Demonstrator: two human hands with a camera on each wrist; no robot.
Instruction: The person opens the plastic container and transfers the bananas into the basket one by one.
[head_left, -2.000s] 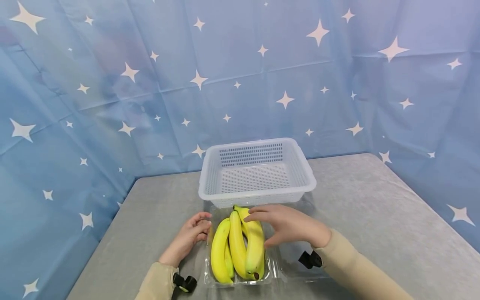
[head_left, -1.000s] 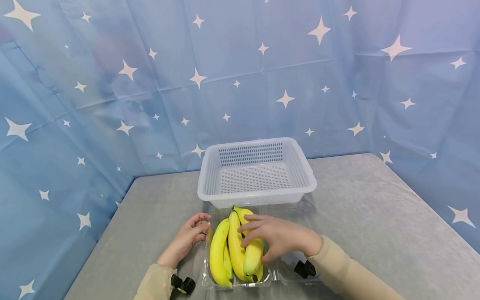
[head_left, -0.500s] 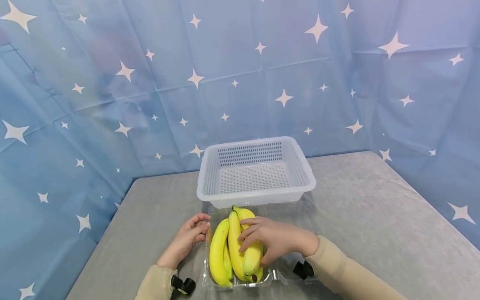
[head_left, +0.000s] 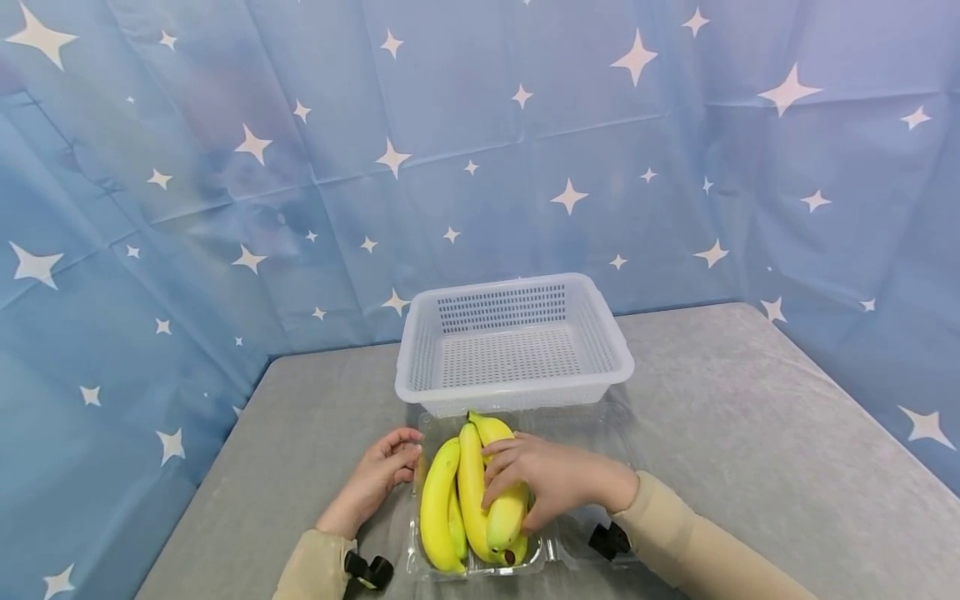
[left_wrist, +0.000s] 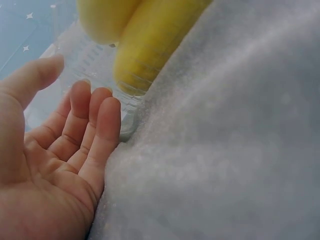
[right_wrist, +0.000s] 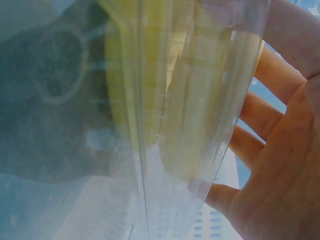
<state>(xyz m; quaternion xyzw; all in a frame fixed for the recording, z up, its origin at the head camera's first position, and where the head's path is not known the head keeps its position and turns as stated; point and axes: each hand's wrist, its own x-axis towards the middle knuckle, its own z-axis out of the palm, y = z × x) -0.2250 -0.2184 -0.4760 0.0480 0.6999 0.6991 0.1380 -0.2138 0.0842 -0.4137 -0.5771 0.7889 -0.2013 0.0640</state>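
Note:
Several yellow bananas lie lengthwise in an opened clear plastic clamshell box (head_left: pixel 478 570). My right hand (head_left: pixel 551 473) grips the rightmost banana (head_left: pixel 507 518), its fingers over the top and the thumb on the right side. In the right wrist view, clear plastic (right_wrist: pixel 150 200) close to the camera covers much of the picture and blurs the yellow fruit behind it; part of the hand (right_wrist: pixel 280 155) shows beyond. My left hand (head_left: pixel 375 477) rests at the box's left side, fingers loosely bent, holding nothing. In the left wrist view its fingertips (left_wrist: pixel 107 115) are against the plastic wall.
A white perforated plastic basket (head_left: pixel 517 392) stands right behind the box, with nothing in it. The box's clear lid (head_left: pixel 596 429) lies folded out to the right, under my right forearm. Grey cloth (head_left: pixel 705 400) covers the table, and a blue star-patterned curtain (head_left: pixel 480 208) hangs around it.
My right hand has come down from above the bananas, its fingers closing round the rightmost one. The left hand has stayed at the box's left side.

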